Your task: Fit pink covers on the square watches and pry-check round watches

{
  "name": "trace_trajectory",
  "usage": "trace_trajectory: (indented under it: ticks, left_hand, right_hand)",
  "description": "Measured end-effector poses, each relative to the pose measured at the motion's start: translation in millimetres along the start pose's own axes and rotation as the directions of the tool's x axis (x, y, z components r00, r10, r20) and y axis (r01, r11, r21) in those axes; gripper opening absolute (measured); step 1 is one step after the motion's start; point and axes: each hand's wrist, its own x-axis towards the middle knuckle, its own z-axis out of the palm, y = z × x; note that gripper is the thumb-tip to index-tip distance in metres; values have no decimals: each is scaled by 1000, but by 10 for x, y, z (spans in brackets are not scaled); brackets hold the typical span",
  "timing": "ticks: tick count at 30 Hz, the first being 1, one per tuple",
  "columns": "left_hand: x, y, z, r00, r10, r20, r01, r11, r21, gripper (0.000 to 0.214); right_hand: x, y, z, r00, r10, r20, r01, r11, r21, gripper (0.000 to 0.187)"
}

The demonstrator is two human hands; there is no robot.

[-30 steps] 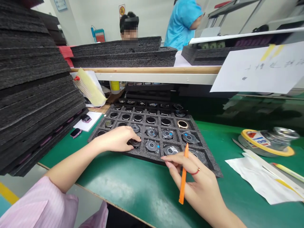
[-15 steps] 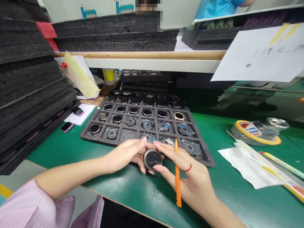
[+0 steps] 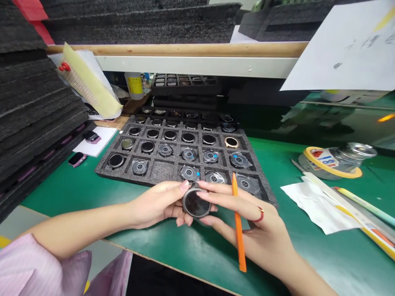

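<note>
A round smartwatch head point(image 3: 196, 204) with a dark screen and grey bezel faces up, just in front of the foam tray point(image 3: 163, 172). My left hand point(image 3: 156, 205) grips it from the left, with the thumb on its top edge and fingers underneath. My right hand point(image 3: 262, 226) touches its right side, fingertips at the screen's upper edge and the thumb at the lower rim. An orange pry stick point(image 3: 239, 234) is tucked upright within the right hand's fingers. In the tray lie several watch heads, some screen-up, others back-up in clear film.
Stacks of black foam trays point(image 3: 33, 94) rise at the left. Two small watches point(image 3: 77, 159) lie near them, one on white paper. At right are a glass bottle point(image 3: 336, 160) with yellow tape, a white tissue point(image 3: 321, 205) and pens. A shelf edge point(image 3: 197, 65) spans above.
My view has tipped downward, shifting the tray up in the picture. The right fingers have moved onto the screen's upper edge, and the thumb has slid from the screen to the lower rim.
</note>
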Motion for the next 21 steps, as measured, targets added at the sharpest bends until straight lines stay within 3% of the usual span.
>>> trace_trajectory:
  ticks: [5,9,11,16,18,21]
  left_hand:
    - [2,-25,-5,1000,-10,4,11,1000,-21,47]
    - [6,-39,-5,1000,-5,6,5,999,-35,46]
    - [5,-36,-6,1000,-9,19,10,1000,-24,47]
    - [8,-33,-25,999,-22,30,23,999,-26,50]
    - [10,-37,-34,999,-24,25,25,999,-31,49]
    - [7,-40,-35,1000,-23,21,24,999,-30,50]
  right_hand:
    - [32,-16,29,997,56,-47,-51,993,106,15]
    - [23,-46,59,971,155,-182,-130,982,140,8]
    - [6,-46,51,921,232,-312,-191,969,157,7]
    - [-15,-46,35,738,364,-569,-261,931,257,8]
    - [-13,-67,43,739,318,-594,-237,948,213,8]
    - [-23,-90,51,820,201,-536,-186,979,82,21]
